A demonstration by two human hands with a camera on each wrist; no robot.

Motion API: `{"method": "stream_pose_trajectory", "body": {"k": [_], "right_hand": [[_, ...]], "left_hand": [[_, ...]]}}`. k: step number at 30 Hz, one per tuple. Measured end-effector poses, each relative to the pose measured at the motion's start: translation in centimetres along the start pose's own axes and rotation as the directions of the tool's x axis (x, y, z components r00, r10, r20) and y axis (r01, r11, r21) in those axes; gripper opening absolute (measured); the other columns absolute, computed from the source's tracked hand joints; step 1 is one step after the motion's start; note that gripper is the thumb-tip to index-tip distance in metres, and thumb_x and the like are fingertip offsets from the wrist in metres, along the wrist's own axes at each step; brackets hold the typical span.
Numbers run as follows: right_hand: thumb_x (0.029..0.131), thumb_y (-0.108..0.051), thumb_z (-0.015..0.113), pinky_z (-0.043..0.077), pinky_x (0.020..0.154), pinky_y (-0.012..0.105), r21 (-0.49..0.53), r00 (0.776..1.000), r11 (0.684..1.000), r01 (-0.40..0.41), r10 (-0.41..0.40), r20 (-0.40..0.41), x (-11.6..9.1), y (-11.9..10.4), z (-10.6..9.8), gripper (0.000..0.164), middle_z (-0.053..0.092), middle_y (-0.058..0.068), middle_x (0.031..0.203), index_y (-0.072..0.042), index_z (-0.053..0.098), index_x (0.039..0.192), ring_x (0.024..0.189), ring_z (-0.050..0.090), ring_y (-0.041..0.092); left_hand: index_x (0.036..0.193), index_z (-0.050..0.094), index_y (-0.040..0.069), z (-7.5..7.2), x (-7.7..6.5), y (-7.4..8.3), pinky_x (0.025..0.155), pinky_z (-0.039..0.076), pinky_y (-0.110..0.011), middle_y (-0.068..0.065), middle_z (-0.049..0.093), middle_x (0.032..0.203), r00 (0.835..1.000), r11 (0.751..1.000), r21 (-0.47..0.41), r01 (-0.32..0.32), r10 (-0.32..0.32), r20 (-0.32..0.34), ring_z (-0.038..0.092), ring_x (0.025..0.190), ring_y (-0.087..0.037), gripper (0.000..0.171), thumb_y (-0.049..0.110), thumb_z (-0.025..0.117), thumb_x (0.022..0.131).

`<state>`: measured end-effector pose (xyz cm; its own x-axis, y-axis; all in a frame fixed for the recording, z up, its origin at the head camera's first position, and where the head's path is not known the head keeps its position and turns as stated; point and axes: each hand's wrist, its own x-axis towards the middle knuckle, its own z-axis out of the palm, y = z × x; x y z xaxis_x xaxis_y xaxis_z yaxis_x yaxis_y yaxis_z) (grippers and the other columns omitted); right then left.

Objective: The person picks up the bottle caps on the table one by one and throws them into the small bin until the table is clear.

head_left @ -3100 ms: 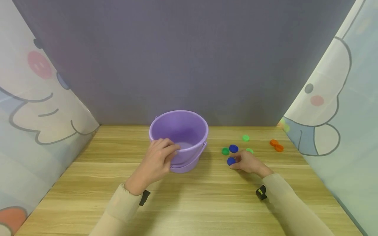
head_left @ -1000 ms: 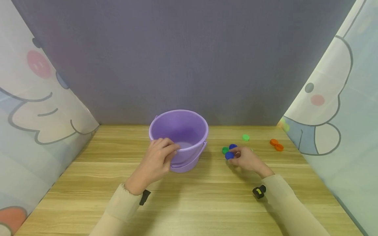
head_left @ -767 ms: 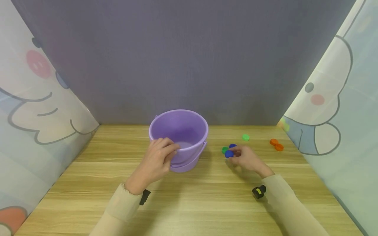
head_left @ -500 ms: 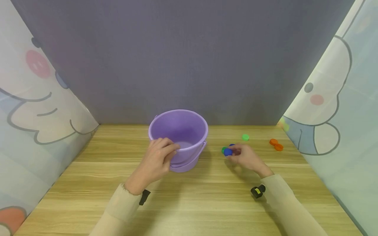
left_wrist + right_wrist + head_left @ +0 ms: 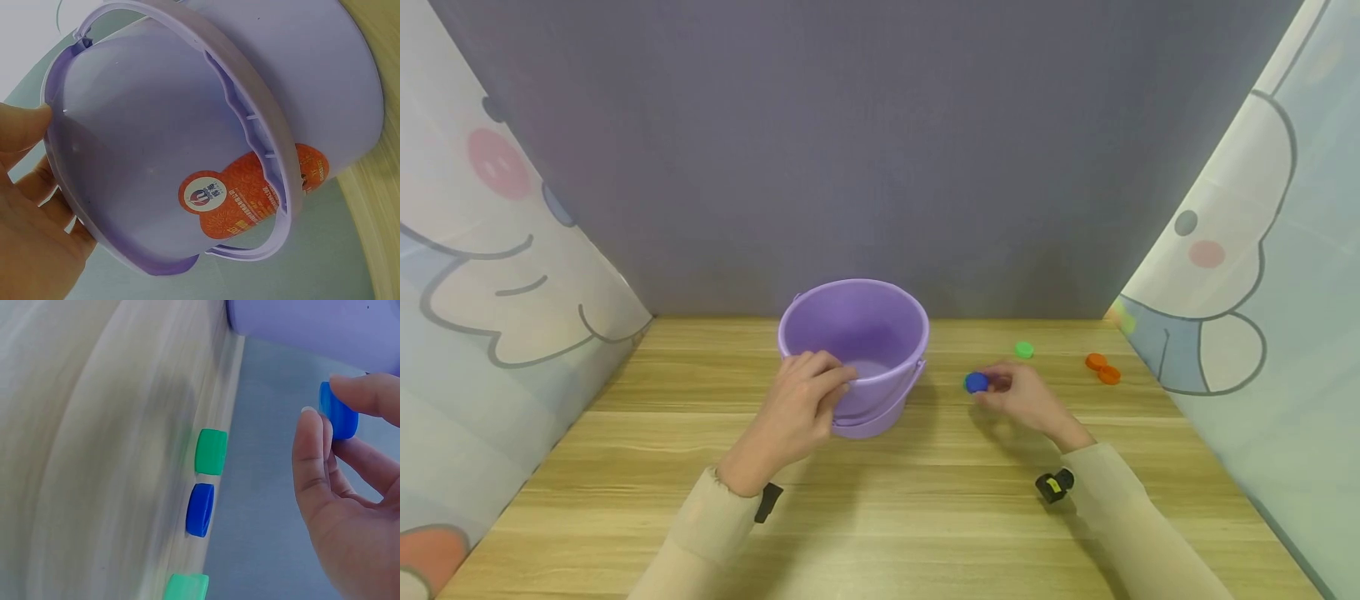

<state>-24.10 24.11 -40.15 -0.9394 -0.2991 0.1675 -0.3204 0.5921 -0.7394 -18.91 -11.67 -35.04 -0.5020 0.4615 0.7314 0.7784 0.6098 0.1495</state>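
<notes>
My left hand [image 5: 793, 408] grips the near rim of a purple bucket [image 5: 887, 398], thumb on one side and fingers on the other, as the left wrist view shows. The bucket stands upright, its handle [image 5: 275, 125] folded down past an orange-red label [image 5: 240, 203]. With thumb and fingers, my right hand [image 5: 1030, 402] pinches a blue bottle cap [image 5: 340, 412], lifted above the table. In the head view that cap hides most of a green cap behind it. In the right wrist view a green cap [image 5: 211, 452], another blue cap [image 5: 200, 510] and a light green cap [image 5: 187, 587] lie on the table.
A light green cap [image 5: 1024, 350] lies behind my right hand. Two orange caps [image 5: 1096, 362] sit together near the right edge of the wooden table [image 5: 925, 525]. A grey panel [image 5: 880, 167] rises at the back, with cartoon-printed sheets on both sides.
My right hand has picked up the near blue cap, raised it and moved it slightly away and left, in front of the green cap. My left hand and the bucket stay put.
</notes>
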Motion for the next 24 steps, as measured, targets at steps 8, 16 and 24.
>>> {"method": "stream_pose_trajectory", "body": {"k": [8,16,24], "right_hand": [[0.086,-0.013,0.079,0.055,0.078,0.027,-0.022,1.000,1.000,0.005,-0.005,-0.029,0.1,-0.7,0.0,0.038,0.067,0.014,0.105,0.008,0.070,0.116,0.089,0.067,0.022],[0.086,-0.016,0.079,0.055,0.078,0.029,-0.004,0.999,1.000,-0.015,0.015,-0.031,0.2,-1.4,-0.1,0.041,0.066,0.014,0.105,0.009,0.069,0.118,0.091,0.067,0.023],[0.087,-0.019,0.079,0.055,0.078,0.029,-0.001,0.999,1.000,-0.013,0.013,-0.037,0.6,-2.1,-0.2,0.042,0.066,0.012,0.103,0.007,0.069,0.119,0.091,0.066,0.022]], "left_hand": [[0.103,0.076,0.005,-0.1,0.0,0.0,0.081,0.041,-0.041,-0.002,0.062,0.091,1.000,1.000,-0.006,0.006,-0.006,0.006,0.053,0.082,-0.022,0.022,-0.005,0.071,0.084],[0.102,0.076,0.005,-0.1,0.0,0.0,0.080,0.041,-0.041,-0.002,0.063,0.091,1.000,1.000,-0.011,-0.002,0.002,0.002,0.053,0.082,-0.022,0.021,-0.005,0.070,0.084],[0.100,0.076,0.005,0.0,0.0,-0.1,0.080,0.041,-0.043,-0.001,0.062,0.089,1.000,1.000,-0.023,-0.009,0.009,-0.010,0.052,0.081,-0.022,0.020,-0.004,0.069,0.083]]}}
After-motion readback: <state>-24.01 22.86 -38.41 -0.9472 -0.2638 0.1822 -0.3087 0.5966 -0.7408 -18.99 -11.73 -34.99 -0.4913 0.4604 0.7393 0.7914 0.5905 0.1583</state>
